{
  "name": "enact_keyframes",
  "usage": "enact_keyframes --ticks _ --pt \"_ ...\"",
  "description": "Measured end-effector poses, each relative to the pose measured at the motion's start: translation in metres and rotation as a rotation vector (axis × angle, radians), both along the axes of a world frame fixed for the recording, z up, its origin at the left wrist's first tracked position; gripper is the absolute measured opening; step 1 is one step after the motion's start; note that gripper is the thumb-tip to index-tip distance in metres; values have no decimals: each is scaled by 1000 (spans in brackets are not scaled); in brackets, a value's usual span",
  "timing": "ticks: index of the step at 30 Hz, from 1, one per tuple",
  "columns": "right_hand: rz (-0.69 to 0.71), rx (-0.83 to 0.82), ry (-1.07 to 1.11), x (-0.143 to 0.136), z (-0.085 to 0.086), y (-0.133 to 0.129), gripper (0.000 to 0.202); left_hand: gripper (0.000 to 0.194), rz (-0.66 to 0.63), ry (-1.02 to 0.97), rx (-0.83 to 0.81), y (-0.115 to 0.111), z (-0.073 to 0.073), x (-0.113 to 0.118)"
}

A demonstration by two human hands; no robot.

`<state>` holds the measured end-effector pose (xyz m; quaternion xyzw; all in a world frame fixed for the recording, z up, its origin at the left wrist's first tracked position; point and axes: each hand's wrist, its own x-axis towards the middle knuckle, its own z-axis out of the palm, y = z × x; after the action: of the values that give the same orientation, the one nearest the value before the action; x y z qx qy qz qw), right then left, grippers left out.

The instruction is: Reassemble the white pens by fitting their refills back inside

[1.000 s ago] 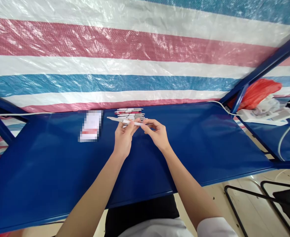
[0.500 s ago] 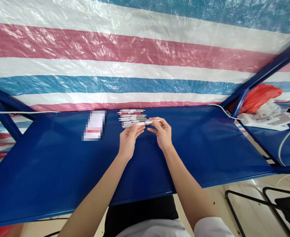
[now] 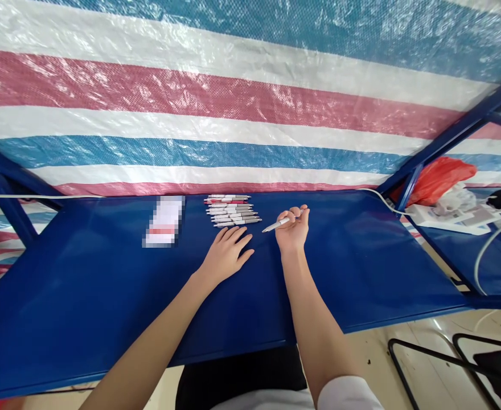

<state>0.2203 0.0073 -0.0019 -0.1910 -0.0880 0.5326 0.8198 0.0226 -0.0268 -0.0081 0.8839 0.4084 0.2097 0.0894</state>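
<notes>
A white pen [image 3: 279, 224] with a grey tip is held in my right hand [image 3: 294, 228], fingers curled around it and palm turned up. The tip points left and slightly down. My left hand [image 3: 228, 250] lies palm down on the blue table [image 3: 148, 307], fingers spread, holding nothing. Just beyond its fingertips, several pens [image 3: 231, 210] lie side by side in a stack of rows, mostly white and grey, with a red one [image 3: 229, 201] near the back.
A blurred white paper or pack [image 3: 165, 219] with a red band lies left of the pens. Striped plastic sheeting [image 3: 233, 131] hangs behind the table. On the right are a blue frame post [image 3: 408, 188], a red plastic bag [image 3: 442, 177], white cables [image 3: 483, 256] and a black metal chair frame [image 3: 425, 356].
My left hand has let go of the white pen and dropped flat onto the table. My right hand has moved right with the pen and turned palm up.
</notes>
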Motion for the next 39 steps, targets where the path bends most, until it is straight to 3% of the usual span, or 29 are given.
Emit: enact_keyframes --ticks 6,13,39 --pt "121 159 281 -6 -13 0 18 39 49 -47 6 -4 -4 -10" --pt "200 240 398 -12 -16 1 26 43 107 133 87 -9 -5 -12" --pt "85 221 260 -4 -18 0 28 53 109 178 91 -14 -10 -14"
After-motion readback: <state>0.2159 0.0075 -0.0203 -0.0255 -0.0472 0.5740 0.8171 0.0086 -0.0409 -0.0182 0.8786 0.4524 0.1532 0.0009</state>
